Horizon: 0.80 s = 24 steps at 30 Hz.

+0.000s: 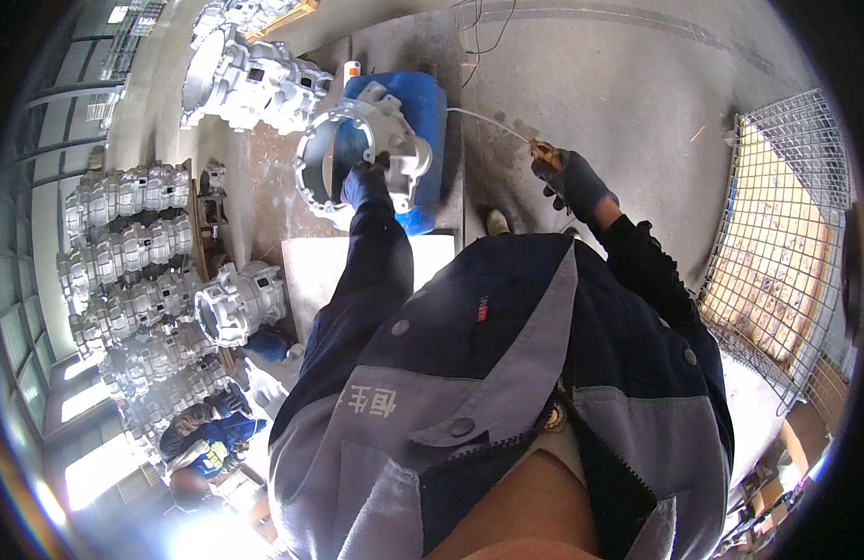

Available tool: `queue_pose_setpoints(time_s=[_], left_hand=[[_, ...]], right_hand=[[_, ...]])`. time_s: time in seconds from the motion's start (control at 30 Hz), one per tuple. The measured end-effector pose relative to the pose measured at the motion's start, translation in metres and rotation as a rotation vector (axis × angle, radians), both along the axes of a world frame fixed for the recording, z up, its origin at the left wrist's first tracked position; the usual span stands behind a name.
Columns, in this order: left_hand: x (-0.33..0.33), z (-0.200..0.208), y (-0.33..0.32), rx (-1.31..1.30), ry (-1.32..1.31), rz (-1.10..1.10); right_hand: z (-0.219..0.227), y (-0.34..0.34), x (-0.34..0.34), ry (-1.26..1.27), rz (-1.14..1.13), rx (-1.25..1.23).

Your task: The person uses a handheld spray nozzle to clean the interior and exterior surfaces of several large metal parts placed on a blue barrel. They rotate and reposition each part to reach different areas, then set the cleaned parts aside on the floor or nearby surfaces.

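A silvery cast-metal housing (409, 154) with a wide round flange lies on a blue plastic support (434, 112), its opening turned to the left. My left hand (365, 185), in a dark blue glove, grips the housing's near rim; part of the fingers is hidden. Off to the right, clear of the housing, my gloved right hand (574, 182) is closed round a worn yellow-brown handle (545, 155). From that handle a thin pale tube (493, 119) curves left toward the blue support. The tool's exact kind does not show.
More castings (255, 84) stand at the far left, and stacked rows of housings (133, 243) line the left side. Another person (213, 443) bends at lower left. A wire mesh cage (777, 187) stands at right. A black cable (495, 42) lies on the floor.
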State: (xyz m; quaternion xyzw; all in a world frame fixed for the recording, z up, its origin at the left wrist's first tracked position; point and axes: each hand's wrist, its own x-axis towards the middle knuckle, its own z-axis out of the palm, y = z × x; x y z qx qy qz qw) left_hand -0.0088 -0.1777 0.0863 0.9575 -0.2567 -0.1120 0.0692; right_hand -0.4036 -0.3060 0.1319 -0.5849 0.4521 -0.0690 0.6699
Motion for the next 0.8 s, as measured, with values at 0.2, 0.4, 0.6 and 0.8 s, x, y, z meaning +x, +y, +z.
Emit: queue_pose_setpoints(time_s=[0.2,0.4,0.6,0.8], left_hand=[[0.014,-0.012,-0.033,-0.204,0.116,-0.142],[0.037,-0.001,0.007,-0.288,0.305,-0.341],[0.030,-0.025,0.043,-0.225,-0.055,-0.366],[-0.010,-0.023,0.011,-0.131,-0.060,-0.174]], right_hand=[[0.004,0.006,-0.005,0.017,0.080,-0.086],[-0.043,0.007,-0.011,-0.068,0.064,0.036],[-0.067,0.006,-0.015,-0.059,0.202,-0.045],[-0.061,0.007,-0.024,-0.208,0.142,0.363]])
